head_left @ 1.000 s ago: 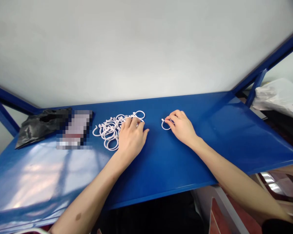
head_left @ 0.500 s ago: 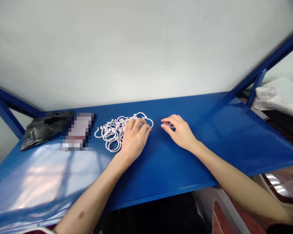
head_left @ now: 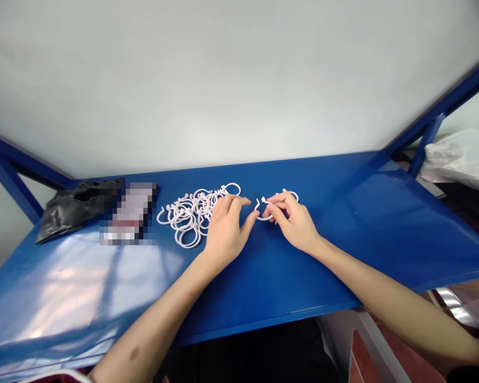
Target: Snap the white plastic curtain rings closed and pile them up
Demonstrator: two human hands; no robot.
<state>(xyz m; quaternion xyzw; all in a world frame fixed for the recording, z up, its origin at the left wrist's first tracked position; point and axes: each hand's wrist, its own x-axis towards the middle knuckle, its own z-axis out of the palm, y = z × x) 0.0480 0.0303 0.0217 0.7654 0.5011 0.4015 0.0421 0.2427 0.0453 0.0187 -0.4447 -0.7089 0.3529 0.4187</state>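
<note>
A heap of white plastic rings point(head_left: 191, 215) lies on the blue shelf point(head_left: 363, 234), left of centre. My left hand point(head_left: 225, 231) rests at the heap's right edge, its thumb and fingers pinching one side of a single white ring point(head_left: 262, 208). My right hand point(head_left: 293, 221) pinches the other side of that same ring. Another white ring point(head_left: 292, 195) lies just behind my right hand's fingers.
A black plastic bag point(head_left: 74, 207) and a blurred flat object point(head_left: 130, 213) lie at the shelf's left. A crumpled whitish bag point(head_left: 457, 159) sits beyond the blue frame post point(head_left: 423, 143) at right. A pale wall rises behind the shelf.
My left hand has left the top of the heap and moved right with a ring. My right hand has moved left, and both now meet on one ring.
</note>
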